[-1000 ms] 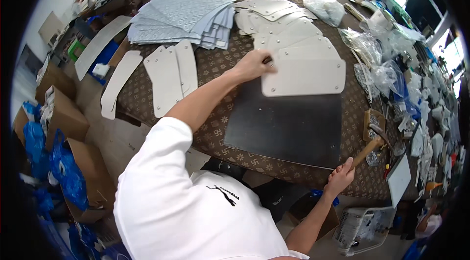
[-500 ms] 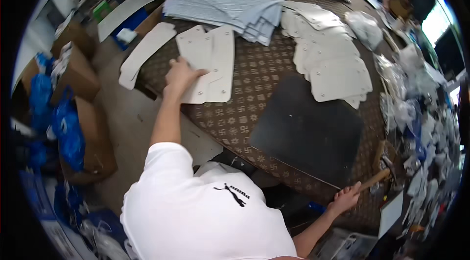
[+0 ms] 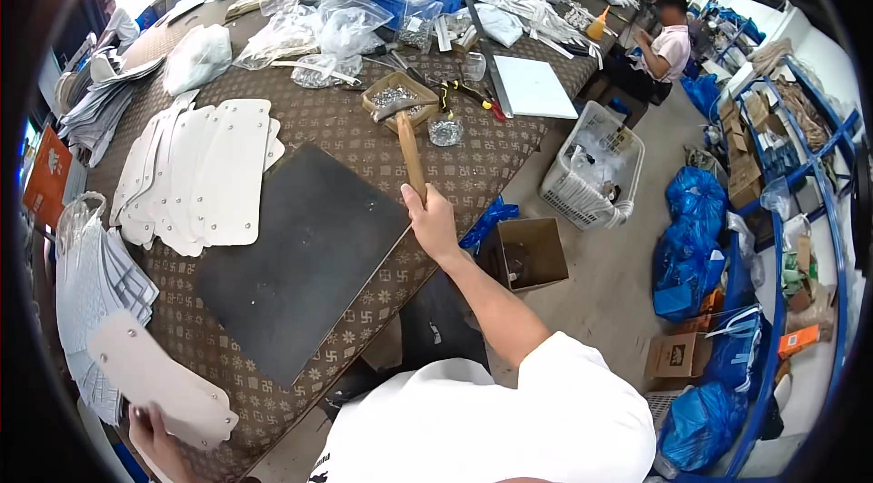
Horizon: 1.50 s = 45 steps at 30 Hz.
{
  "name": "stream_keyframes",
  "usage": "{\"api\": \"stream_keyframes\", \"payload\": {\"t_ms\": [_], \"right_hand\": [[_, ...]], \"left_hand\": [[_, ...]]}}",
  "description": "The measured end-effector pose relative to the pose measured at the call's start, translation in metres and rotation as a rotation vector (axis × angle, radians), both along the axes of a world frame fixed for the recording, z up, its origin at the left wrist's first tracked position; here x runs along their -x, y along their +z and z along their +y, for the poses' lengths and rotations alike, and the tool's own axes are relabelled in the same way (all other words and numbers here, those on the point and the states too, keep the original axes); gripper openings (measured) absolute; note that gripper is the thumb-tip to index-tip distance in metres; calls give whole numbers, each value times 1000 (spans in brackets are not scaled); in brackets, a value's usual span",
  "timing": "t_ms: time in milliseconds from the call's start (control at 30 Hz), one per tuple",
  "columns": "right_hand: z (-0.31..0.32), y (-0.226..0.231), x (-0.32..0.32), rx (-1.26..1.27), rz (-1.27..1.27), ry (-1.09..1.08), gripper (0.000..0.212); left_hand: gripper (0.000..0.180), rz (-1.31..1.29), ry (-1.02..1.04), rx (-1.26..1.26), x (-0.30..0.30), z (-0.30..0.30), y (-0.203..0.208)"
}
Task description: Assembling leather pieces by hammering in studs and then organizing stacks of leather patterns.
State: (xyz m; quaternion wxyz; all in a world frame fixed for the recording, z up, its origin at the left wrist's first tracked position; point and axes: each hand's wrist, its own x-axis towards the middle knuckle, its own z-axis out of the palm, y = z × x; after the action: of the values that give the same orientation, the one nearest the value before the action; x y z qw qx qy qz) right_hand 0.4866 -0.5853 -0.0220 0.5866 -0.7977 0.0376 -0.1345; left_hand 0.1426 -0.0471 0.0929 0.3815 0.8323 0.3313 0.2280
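At the lower left of the brown patterned tabletop [image 3: 491,151], a pale cream, round-cornered flat panel with metal studs [image 3: 173,387] is met by the left hand [image 3: 159,439], well apart from the black rectangular mat [image 3: 300,251].

Whether the panel is pinched or merely touched by the left fingers cannot be told; if it is weakly held, it could be dropped, or the silvery-grey fanned sheets [image 3: 105,287] beside it could be dragged askew. By the closed right hand [image 3: 432,221], a wooden-handled hammer [image 3: 412,151] is clasped, its head over a shallow tan tray [image 3: 371,110] of small metal fasteners [image 3: 406,94]; these could be scattered by a careless knock. The cream studded panels in a fan [image 3: 200,178] might be disordered by a low sweep.
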Motion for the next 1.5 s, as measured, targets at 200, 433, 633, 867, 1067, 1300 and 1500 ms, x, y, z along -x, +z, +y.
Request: {"api": "stream_keyframes", "payload": {"t_ms": [200,433,633,867,1067,1300,1500], "right_hand": [[11,-5,7,105,-37,12,44],[-8,5,25,-186,157,83,28],[3,52,81,-238,334,248,27],[47,62,119,-135,405,422,31],[77,101,138,-67,271,543,30],[91,212,122,-565,-316,968,32],[106,121,124,423,373,871,28]], "left_hand": [[31,137,-680,-208,-203,-169,13],[28,18,-604,75,-261,-183,-65],[15,-334,-405,427,-200,-144,-55],[14,-290,-467,361,-182,-148,-73],[14,-387,-472,305,-177,-157,-94],[12,-336,-510,200,-176,-159,-89],[13,-309,-488,108,-173,-154,-89]]}}
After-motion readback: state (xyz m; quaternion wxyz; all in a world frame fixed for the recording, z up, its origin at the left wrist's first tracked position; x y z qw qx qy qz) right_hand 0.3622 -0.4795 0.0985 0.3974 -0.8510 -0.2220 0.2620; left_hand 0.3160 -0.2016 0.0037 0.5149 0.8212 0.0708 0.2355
